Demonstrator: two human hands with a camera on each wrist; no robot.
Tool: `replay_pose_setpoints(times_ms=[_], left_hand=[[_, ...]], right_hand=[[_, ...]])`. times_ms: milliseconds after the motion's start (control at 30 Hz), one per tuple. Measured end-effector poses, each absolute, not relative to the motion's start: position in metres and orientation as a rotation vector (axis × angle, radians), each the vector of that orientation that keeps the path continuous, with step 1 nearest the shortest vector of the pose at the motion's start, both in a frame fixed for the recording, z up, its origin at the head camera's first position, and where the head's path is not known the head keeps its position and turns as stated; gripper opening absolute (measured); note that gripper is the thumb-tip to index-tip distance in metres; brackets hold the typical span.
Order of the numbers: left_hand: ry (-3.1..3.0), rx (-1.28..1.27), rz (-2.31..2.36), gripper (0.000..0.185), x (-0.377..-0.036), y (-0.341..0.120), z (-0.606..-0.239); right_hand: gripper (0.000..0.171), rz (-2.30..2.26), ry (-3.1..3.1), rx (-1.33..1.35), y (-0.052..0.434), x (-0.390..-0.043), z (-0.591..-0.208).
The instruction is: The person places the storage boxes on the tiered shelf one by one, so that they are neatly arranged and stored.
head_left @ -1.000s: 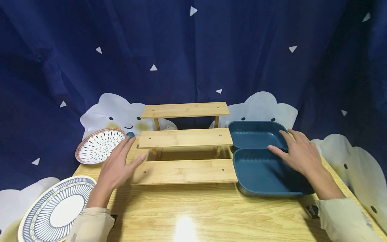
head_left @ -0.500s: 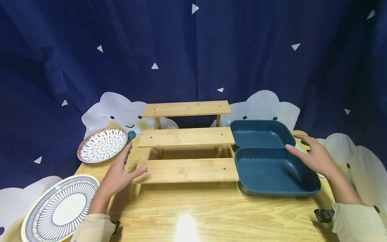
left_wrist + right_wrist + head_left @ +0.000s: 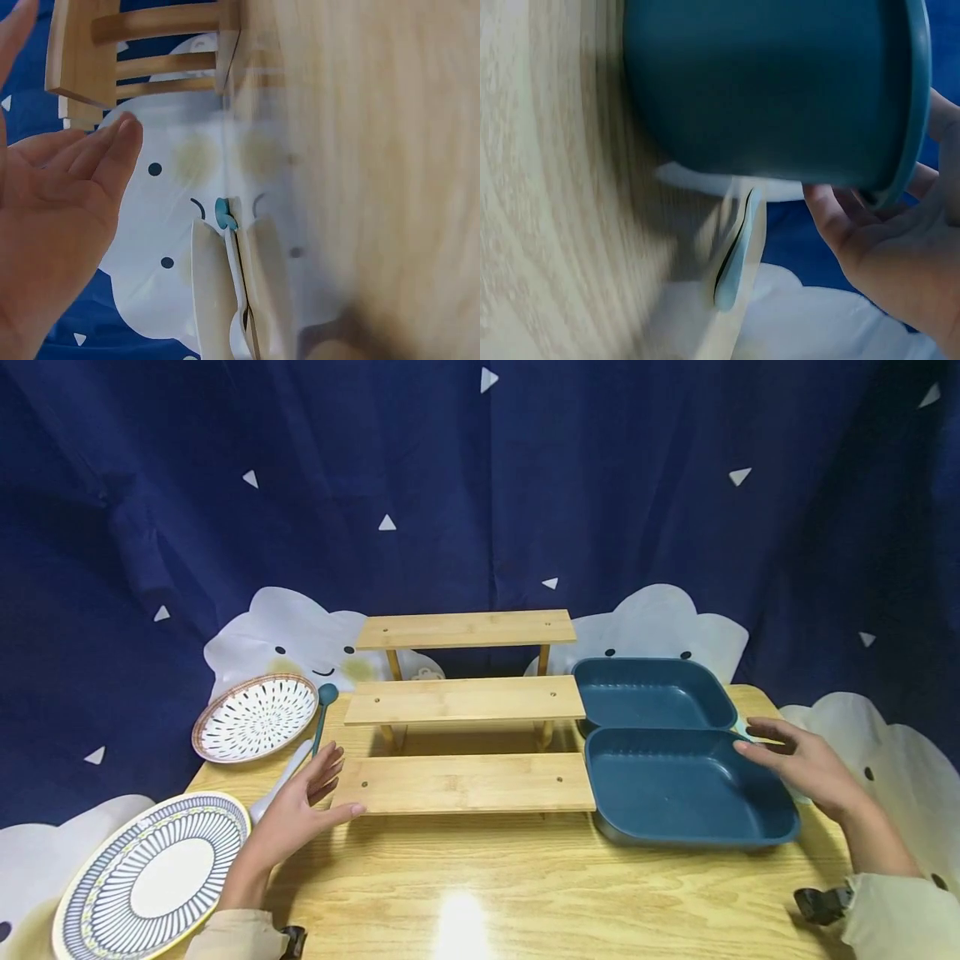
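In the head view my left hand (image 3: 296, 822) hovers over the table with loose, spread fingers and holds nothing. Its thumb lies over the left end of the lowest step of a three-step wooden shelf (image 3: 465, 783). Just beyond that hand are a white spoon (image 3: 283, 779) and a dark teal spoon (image 3: 321, 717). My right hand (image 3: 817, 768) is at the right corner of the front teal bin (image 3: 690, 785), thumb tip at the rim. From the right wrist view, its relaxed fingers (image 3: 832, 217) are outside the bin wall, near a pale green spoon-like utensil (image 3: 739, 259).
A second teal bin (image 3: 652, 693) stands behind the front one. On the left are a speckled, brown-rimmed plate (image 3: 255, 718) and a larger blue-patterned plate (image 3: 168, 877). A dark blue curtain (image 3: 480, 485) with white clouds hangs behind the wooden table (image 3: 525, 893).
My left hand has drawn back toward me, uncovering the teal and white spoons. The right hand has moved rightward from over the bins to the front bin's outer edge.
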State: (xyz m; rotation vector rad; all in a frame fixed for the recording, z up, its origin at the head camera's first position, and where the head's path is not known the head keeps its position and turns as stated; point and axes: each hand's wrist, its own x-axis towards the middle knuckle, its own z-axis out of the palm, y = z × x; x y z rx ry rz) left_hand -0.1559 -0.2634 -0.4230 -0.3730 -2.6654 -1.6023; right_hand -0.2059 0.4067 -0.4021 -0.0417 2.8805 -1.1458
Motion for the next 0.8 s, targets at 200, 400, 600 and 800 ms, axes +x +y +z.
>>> replay_pose_setpoints(times_ms=[200, 400, 600, 800], left_hand=[[-2.75, -0.297, -1.592, 0.094, -0.155, -0.268, -0.425], [-2.764, -0.195, -1.66, 0.087, -0.153, -0.272, -0.427], [-2.664, -0.141, -1.79, 0.074, -0.153, -0.275, -0.428], [-2.649, -0.133, -1.795, 0.071, -0.152, -0.274, -0.426]], right_hand=[[0.07, -1.193, 2.848, -0.048, 0.424, -0.203, -0.41], [0.057, -1.385, 2.698, -0.053, 0.438, -0.2, -0.417], [0.035, -1.611, 2.484, -0.07, 0.452, -0.199, -0.422], [0.034, -1.659, 2.443, -0.101, 0.456, -0.196, -0.426]])
